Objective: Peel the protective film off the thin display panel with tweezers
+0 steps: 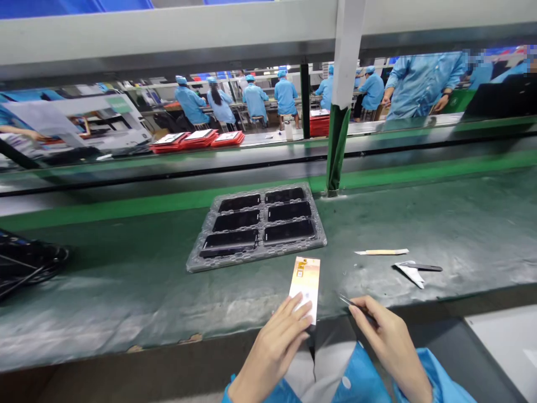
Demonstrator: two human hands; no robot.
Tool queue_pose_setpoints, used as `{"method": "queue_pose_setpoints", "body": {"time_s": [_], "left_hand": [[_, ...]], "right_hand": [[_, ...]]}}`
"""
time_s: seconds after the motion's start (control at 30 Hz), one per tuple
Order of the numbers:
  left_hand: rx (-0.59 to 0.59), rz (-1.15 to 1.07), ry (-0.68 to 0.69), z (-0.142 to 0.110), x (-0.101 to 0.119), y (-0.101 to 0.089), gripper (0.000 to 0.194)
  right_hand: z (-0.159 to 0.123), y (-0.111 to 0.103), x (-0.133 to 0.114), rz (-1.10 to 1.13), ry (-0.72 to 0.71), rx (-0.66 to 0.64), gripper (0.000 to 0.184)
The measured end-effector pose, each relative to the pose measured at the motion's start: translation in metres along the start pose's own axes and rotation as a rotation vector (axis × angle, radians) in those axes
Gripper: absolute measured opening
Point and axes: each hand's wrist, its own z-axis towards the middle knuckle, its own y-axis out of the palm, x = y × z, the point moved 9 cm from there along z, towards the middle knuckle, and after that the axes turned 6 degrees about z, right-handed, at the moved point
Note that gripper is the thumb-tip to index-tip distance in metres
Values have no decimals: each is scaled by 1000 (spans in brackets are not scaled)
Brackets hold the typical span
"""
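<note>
A small phone display panel (310,274) with an orange flex strip at its top lies near the front edge of the green bench. My left hand (279,338) rests on its lower part, fingers stretched out flat over the surface. To the right of the panel, my right hand (384,327) pinches a pair of tweezers (347,302). Their thin tips point left toward the panel, apart from it. Behind the panel stands a clear plastic tray (262,252) holding several black phone screens (289,230).
On the right of the bench lie a yellow-handled craft knife (381,252) and dark tweezers (425,267) on a white wipe (413,276). A post (339,140) rises behind the tray. Black items (29,260) sit at far left. Co-workers in blue sit and stand beyond the conveyor.
</note>
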Motion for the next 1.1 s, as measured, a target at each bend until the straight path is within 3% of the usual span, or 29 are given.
{"method": "queue_pose_setpoints", "body": {"time_s": [0.13,0.27,0.47,0.7,0.77,0.87,1.0,1.1], "left_hand": [[1,-19,-53,20,-5,-8,21],[5,3,-151,57,-15,-2,16],[-111,32,-84,105,-8,31,9],[-117,134,-60,131,-13,49,17],[-131,161,-49,132,-15,48,5],[-143,209,-31,121,-20,36,33],[-147,181,-7,82,-27,10,23],[-140,110,44,46,-19,0,24]], "right_hand": [[-3,-7,-23,-264,-264,97,27],[-5,-5,-35,-342,-393,111,24],[-5,-11,-33,-339,-395,120,21],[-12,-21,-19,-290,-297,177,23],[-17,-19,-12,-275,-266,179,21],[-25,-10,-4,-245,-240,142,18],[-34,3,-7,-202,-274,95,20],[-38,14,-16,-231,-335,96,29]]}}
